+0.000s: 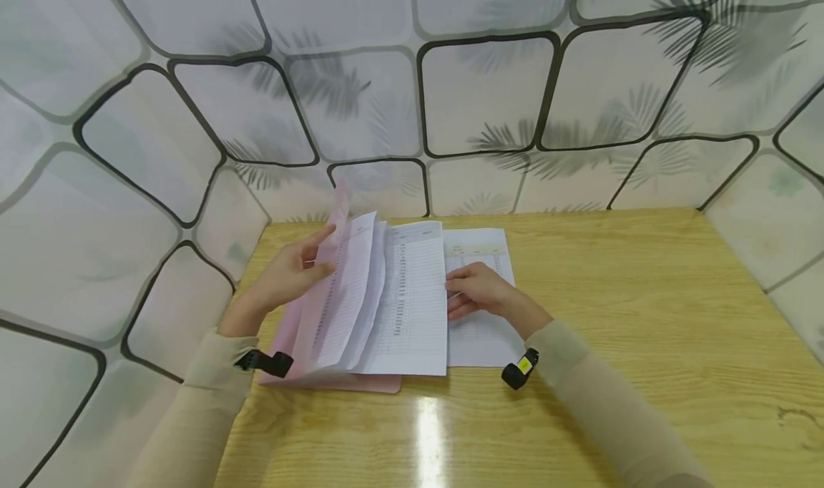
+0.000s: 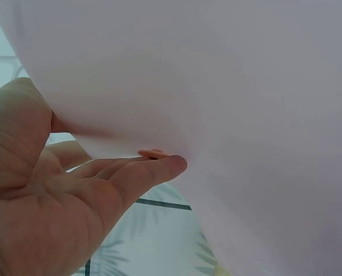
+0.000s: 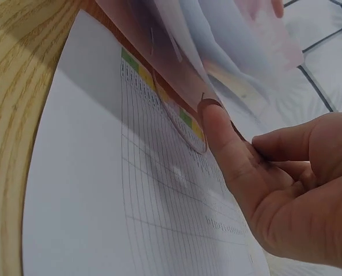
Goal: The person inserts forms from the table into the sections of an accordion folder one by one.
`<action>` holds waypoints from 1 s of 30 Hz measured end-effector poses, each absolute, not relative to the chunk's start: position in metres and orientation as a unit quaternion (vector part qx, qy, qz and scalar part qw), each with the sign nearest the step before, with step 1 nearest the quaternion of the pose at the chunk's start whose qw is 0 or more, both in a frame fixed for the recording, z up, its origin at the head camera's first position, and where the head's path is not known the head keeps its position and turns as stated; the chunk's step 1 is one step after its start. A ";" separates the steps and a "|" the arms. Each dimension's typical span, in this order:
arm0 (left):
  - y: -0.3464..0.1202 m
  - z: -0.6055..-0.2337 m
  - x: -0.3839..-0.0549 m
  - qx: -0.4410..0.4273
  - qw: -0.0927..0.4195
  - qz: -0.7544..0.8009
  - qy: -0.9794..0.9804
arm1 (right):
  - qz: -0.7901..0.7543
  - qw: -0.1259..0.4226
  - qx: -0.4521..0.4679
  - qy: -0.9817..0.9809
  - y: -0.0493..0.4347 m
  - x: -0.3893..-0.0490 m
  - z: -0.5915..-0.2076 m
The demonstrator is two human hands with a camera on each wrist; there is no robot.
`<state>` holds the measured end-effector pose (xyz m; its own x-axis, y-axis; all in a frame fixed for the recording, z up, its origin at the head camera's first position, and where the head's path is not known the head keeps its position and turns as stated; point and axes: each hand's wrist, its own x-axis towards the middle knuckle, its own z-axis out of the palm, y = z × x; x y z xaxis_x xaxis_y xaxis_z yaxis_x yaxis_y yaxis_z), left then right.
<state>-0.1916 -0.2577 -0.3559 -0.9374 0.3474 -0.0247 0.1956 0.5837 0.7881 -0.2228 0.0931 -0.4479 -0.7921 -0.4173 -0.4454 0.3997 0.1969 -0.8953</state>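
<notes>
A pink folder [image 1: 380,383] lies opened on the table, with several printed sheets [image 1: 412,295] fanned across it. My left hand [image 1: 292,270] holds its raised pink cover between thumb and fingers; in the left wrist view the cover [image 2: 246,103] fills most of the picture beside the hand [image 2: 73,201]. My right hand [image 1: 479,291] pinches the right edge of the printed sheets. Beneath that hand, a separate sheet with a table on it [image 1: 483,341] lies flat. Close up, coloured header cells show on this lower sheet [image 3: 73,155], left of the right hand [image 3: 286,184].
The wooden table [image 1: 644,316] reaches to the patterned wall covering [image 1: 489,94] at the back and both sides. Dark straps with small devices sit on both wrists, over beige sleeves [image 1: 599,388].
</notes>
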 end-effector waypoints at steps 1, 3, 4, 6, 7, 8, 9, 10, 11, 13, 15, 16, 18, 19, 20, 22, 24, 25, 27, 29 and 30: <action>-0.258 -0.356 -0.192 0.153 0.090 0.431 0.884 | -0.634 0.320 -0.004 0.704 0.092 -0.223 -0.448; -0.258 -0.355 -0.191 0.154 0.093 0.434 0.883 | -0.635 0.317 0.001 0.704 0.089 -0.224 -0.448; -0.258 -0.355 -0.191 0.154 0.094 0.435 0.882 | -0.636 0.316 0.004 0.704 0.087 -0.224 -0.448; -0.258 -0.354 -0.191 0.154 0.094 0.435 0.882 | -0.635 0.314 0.003 0.706 0.084 -0.224 -0.447; -0.258 -0.354 -0.191 0.155 0.094 0.435 0.882 | -0.635 0.313 0.003 0.706 0.083 -0.224 -0.447; -0.258 -0.354 -0.191 0.155 0.092 0.434 0.883 | -0.635 0.312 0.000 0.707 0.082 -0.224 -0.447; -0.257 -0.355 -0.191 0.155 0.091 0.433 0.883 | -0.635 0.311 -0.001 0.707 0.080 -0.224 -0.447; -0.257 -0.355 -0.191 0.155 0.091 0.432 0.884 | -0.636 0.310 -0.003 0.707 0.079 -0.224 -0.447; -0.257 -0.355 -0.191 0.155 0.090 0.431 0.884 | -0.637 0.309 -0.005 0.706 0.077 -0.224 -0.447; -0.256 -0.355 -0.192 0.155 0.090 0.430 0.885 | -0.643 0.307 -0.007 0.702 0.074 -0.224 -0.447; -0.256 -0.355 -0.192 0.157 0.088 0.429 0.885 | -0.648 0.307 -0.006 0.697 0.070 -0.224 -0.449; -0.256 -0.355 -0.192 0.157 0.088 0.428 0.886 | -0.649 0.308 -0.005 0.695 0.068 -0.224 -0.449; -0.257 -0.355 -0.192 0.159 0.086 0.428 0.886 | -0.651 0.307 -0.008 0.694 0.064 -0.224 -0.450; -0.257 -0.355 -0.192 0.160 0.086 0.428 0.885 | -0.651 0.309 -0.007 0.693 0.062 -0.224 -0.450; -0.257 -0.355 -0.192 0.159 0.086 0.428 0.885 | -0.652 0.309 -0.008 0.692 0.060 -0.224 -0.450; -0.258 -0.355 -0.192 0.159 0.086 0.428 0.885 | -0.652 0.311 -0.012 0.691 0.056 -0.223 -0.450; -0.259 -0.355 -0.192 0.159 0.087 0.429 0.885 | -0.654 0.312 -0.015 0.689 0.052 -0.222 -0.449; -0.259 -0.355 -0.192 0.158 0.087 0.429 0.885 | -0.656 0.313 -0.016 0.687 0.050 -0.221 -0.448; -0.259 -0.354 -0.191 0.157 0.087 0.428 0.886 | -0.658 0.312 -0.019 0.685 0.047 -0.220 -0.447; -0.259 -0.353 -0.191 0.156 0.087 0.428 0.886 | -0.661 0.311 -0.018 0.683 0.044 -0.219 -0.447; -0.259 -0.353 -0.191 0.156 0.087 0.428 0.886 | -0.662 0.311 -0.018 0.681 0.042 -0.219 -0.448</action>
<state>-0.1908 -0.2587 -0.3532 -0.9361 0.3511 -0.0196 0.2028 0.5846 0.7855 -0.2195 0.0420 -0.4475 -0.8060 -0.4359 -0.4004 0.3880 0.1218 -0.9136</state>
